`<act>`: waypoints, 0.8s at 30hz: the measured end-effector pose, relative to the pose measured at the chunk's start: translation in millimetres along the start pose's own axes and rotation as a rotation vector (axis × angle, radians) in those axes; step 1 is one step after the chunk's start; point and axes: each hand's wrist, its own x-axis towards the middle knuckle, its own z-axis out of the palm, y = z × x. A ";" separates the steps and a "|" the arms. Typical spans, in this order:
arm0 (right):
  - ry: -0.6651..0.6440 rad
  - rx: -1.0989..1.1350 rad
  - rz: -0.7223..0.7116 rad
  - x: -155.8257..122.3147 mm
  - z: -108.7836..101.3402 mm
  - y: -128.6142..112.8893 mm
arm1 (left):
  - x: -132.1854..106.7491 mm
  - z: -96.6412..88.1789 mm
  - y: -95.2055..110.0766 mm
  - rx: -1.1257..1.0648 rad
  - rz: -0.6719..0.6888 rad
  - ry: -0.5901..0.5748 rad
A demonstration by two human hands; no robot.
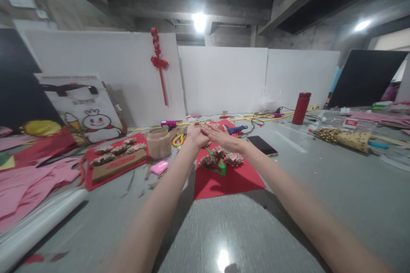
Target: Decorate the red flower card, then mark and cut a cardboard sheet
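Head view: the left hand (197, 135) and right hand (220, 135) meet over the far part of a red sheet (237, 182), the right's fingers stretched towards the left. How far either is open, or what it holds, I cannot tell. The sheet lies on the table (205, 230), bearing flowers (219, 151) and green stems (223, 170). A phone (261, 145) lies to its right, a tan pot (159, 144) to its left.

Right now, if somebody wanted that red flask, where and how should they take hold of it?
Probably around the middle of the red flask, with the right hand coming from its near left side. It stands upright with a roughly cylindrical body, which suits a wraparound grip, and the dotted cone lies toward its near right.
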 end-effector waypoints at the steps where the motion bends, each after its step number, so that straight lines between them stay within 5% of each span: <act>1: 0.000 0.002 -0.006 0.0 0.2 0.1 | 0.6 -0.6 0.2 -0.008 -0.001 0.001; 8: 0.120 -0.248 0.212 0.0 -1.3 20.8 | 7.6 -4.9 -6.9 0.015 -0.136 -0.046; 15: 0.283 -0.150 0.233 2.8 -10.3 29.9 | 5.0 -0.4 -4.6 0.008 -0.187 -0.028; 24: 0.035 -0.070 0.024 0.4 2.8 4.7 | -0.6 -0.1 -0.5 0.006 -0.077 -0.017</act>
